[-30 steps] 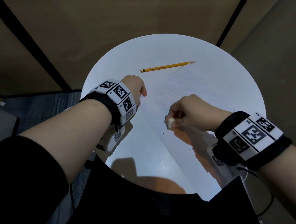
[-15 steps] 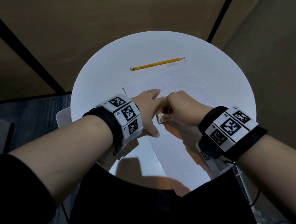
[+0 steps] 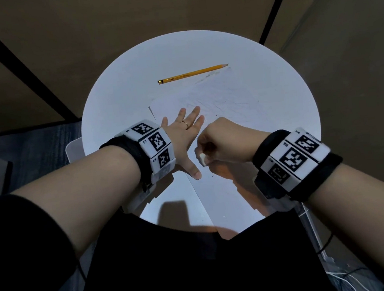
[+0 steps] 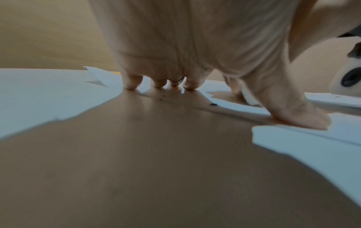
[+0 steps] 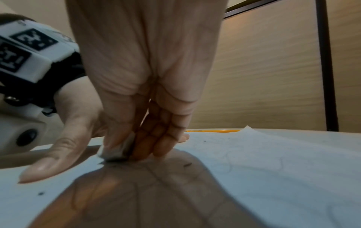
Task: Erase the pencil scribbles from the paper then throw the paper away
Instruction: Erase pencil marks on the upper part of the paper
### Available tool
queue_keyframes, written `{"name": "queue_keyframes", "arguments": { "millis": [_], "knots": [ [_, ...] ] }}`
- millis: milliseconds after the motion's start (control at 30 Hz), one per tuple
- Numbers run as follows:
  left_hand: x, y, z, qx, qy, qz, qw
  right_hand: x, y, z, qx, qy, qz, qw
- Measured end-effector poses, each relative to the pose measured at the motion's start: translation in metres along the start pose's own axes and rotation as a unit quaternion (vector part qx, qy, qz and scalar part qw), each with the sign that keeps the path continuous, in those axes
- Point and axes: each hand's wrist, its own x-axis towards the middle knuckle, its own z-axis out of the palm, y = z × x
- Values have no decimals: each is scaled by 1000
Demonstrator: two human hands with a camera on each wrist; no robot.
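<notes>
Head view: since half a second earlier, the left hand (image 3: 185, 134) had flattened, fingers (image 3: 194, 116) spread straight, pressing the thin white paper sheet (image 3: 241, 107) at frame centre on the round glossy white desk (image 3: 121, 110). The right hand (image 3: 223, 142) stayed curled around a small white block eraser (image 3: 202, 158), touching the faintly scribbled paper. A yellow hexagonal pencil (image 3: 193, 73) lay above.

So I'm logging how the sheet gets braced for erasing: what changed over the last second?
The left hand moved from a fist at the paper's left edge to lie flat on it, fingers spread, beside the right hand. The right hand kept its grip on the eraser, low on the sheet. The pencil stayed on the table by the paper's far edge.
</notes>
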Motion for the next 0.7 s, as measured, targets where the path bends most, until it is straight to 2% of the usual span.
{"name": "queue_keyframes", "arguments": {
  "millis": [67,133,233,300,433,467,600,633,700],
  "knots": [
    [0,0,0,-4,3,-2,1000,4,-2,2,-13,36,1,999],
    [-1,0,0,2,-2,-4,1000,0,-3,4,3,36,6,999],
    [-1,1,-2,19,-7,-6,1000,-8,-2,0,8,-47,23,999],
    [-1,1,-2,15,-9,-7,1000,-5,-4,-2,-9,-63,28,998],
    [-1,1,-1,3,-6,-5,1000,0,-9,4,1,26,22,999],
    [-1,1,-1,5,-6,-6,1000,-2,-9,5,9,28,18,999],
    [-1,1,-2,25,-12,-9,1000,-10,-8,-2,-23,-79,33,996],
    [-1,2,-2,25,-13,-9,1000,-10,-9,-3,-32,-85,36,995],
    [-1,2,-2,19,-13,-11,1000,-6,-11,-3,-27,-50,31,998]
  ]
}}
